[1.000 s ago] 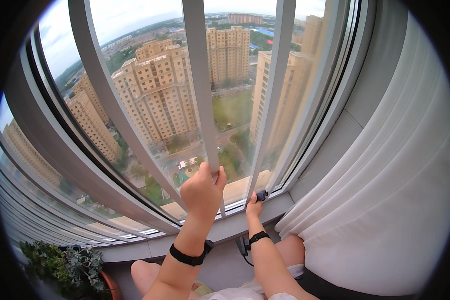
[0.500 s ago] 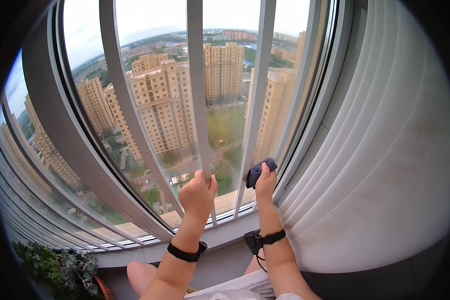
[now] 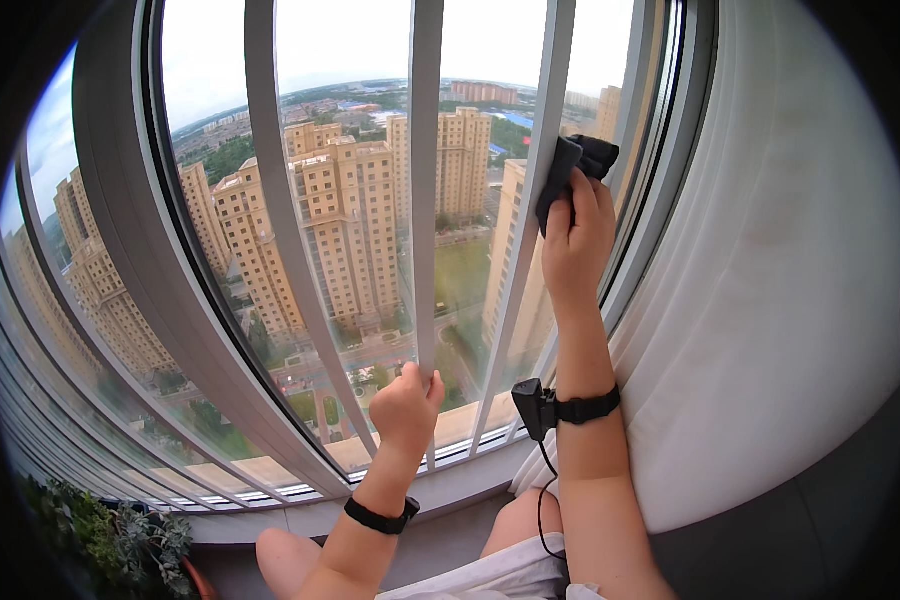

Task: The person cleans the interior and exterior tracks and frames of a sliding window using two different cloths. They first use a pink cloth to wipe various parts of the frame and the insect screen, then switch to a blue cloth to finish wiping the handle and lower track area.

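Observation:
A dark cloth (image 3: pixel 573 170) is bunched in my right hand (image 3: pixel 582 240), pressed against a pale grey window bar (image 3: pixel 537 200) high up near the right side of the window. My right arm is stretched out, with the fingers and thumb closed on the cloth. Lower down, my left hand (image 3: pixel 407 405) is wrapped round the lower part of another upright bar (image 3: pixel 424 200), left of the cloth. Part of its grip is hidden by the back of the hand. Black straps circle both wrists, and a small black box (image 3: pixel 535 408) with a cable sits on the right one.
A long white curtain (image 3: pixel 750 300) hangs close beside my right arm. Potted plants (image 3: pixel 140 540) stand at the lower left. The sill (image 3: pixel 460 480) runs along the window's foot, above my bent knees. Tall tan buildings (image 3: pixel 350 220) show outside, far below.
My right hand has moved up and slightly right with the cloth, from low on the bar to high on it. The left hand keeps its hold. The view has shifted a little.

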Motion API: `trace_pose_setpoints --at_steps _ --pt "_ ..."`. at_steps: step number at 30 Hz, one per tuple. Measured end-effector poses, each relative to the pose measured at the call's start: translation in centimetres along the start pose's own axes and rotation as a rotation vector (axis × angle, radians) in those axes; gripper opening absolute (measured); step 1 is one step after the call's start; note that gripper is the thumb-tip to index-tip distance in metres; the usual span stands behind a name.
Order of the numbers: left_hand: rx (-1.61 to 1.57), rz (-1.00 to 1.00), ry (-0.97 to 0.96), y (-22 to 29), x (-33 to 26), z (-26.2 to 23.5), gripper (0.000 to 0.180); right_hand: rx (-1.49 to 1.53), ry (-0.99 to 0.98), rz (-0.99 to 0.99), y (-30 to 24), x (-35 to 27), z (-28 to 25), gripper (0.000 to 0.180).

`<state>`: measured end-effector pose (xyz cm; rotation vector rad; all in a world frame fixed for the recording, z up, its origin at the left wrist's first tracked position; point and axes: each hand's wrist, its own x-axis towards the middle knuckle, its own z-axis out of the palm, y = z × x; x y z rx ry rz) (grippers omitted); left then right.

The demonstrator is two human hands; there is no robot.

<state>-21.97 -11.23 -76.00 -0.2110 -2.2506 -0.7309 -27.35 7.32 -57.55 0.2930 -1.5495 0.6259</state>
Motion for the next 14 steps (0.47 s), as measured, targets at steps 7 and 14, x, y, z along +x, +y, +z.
trace_pose_setpoints --at_steps 7,14 --pt "-0.002 -0.026 0.015 -0.8 -0.4 1.0 0.019 -0.094 -0.11 0.55 4.3 -34.5 -0.3 0.029" --pt "-0.008 -0.044 -0.007 0.1 -0.6 2.1 0.02 -0.186 -0.259 1.541 8.8 -51.0 -1.6 0.033"
